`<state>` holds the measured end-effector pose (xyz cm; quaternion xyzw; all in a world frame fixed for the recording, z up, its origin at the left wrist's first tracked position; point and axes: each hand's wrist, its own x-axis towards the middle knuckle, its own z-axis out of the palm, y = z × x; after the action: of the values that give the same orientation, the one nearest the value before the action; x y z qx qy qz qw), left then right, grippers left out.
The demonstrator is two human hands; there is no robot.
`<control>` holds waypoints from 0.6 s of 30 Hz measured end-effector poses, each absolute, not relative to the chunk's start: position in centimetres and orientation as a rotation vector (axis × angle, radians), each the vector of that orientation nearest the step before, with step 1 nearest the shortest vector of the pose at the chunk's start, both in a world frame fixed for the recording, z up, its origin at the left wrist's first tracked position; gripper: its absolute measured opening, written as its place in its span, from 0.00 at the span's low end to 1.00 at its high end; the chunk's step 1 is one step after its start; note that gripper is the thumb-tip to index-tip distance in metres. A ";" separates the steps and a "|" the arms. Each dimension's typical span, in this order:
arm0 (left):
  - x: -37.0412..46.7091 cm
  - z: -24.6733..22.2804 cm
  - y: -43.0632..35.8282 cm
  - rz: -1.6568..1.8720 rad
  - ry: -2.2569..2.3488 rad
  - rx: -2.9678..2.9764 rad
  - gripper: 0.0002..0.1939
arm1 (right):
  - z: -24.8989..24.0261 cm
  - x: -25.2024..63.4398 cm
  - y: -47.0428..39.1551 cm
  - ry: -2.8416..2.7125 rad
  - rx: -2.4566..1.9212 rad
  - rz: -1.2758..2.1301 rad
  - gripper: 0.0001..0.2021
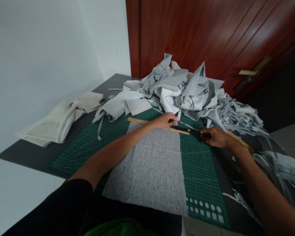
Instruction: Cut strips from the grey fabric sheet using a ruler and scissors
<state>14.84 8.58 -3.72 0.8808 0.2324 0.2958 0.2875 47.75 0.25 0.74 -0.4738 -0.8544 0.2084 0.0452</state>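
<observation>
A piece of grey fabric [152, 167] lies flat over the green cutting mat [196, 167]. Across its far end rests a wooden ruler [135, 120], partly covered by my left arm and hand. My left hand [166, 120] is closed at the fabric's far edge, fingers pinched; whatever is between them is too small to name. Black scissors [190, 131] are gripped by the handles in my right hand [215, 137]. Their blades point left along the ruler, and the tips reach close to my left fingers.
A heap of grey and white fabric [182, 85] is piled at the back against the wooden door [199, 32]. Thin cut strips [241, 114] lie to its right. Folded cream cloth [56, 123] sits at the left by the white wall. More strips [282, 170] gather at the right.
</observation>
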 end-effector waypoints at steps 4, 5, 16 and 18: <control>15.0 -3.7 8.5 0.794 0.644 2.320 0.10 | 0.9 47.6 0.3 -2.606 -1.455 0.622 0.06; 15.0 -3.7 8.5 0.801 0.648 2.314 0.10 | 0.9 47.6 0.3 -2.606 -1.457 0.618 0.06; 15.1 -3.3 8.1 0.807 0.694 2.300 0.12 | 0.8 47.8 0.3 -2.602 -1.434 0.565 0.06; 15.1 -3.2 8.0 0.806 0.696 2.295 0.11 | 0.7 47.9 0.4 -2.608 -1.439 0.546 0.06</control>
<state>15.06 8.04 -3.23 0.8650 0.2622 0.3039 0.3011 47.93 0.35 0.70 -0.4744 -0.8598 0.1800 0.0569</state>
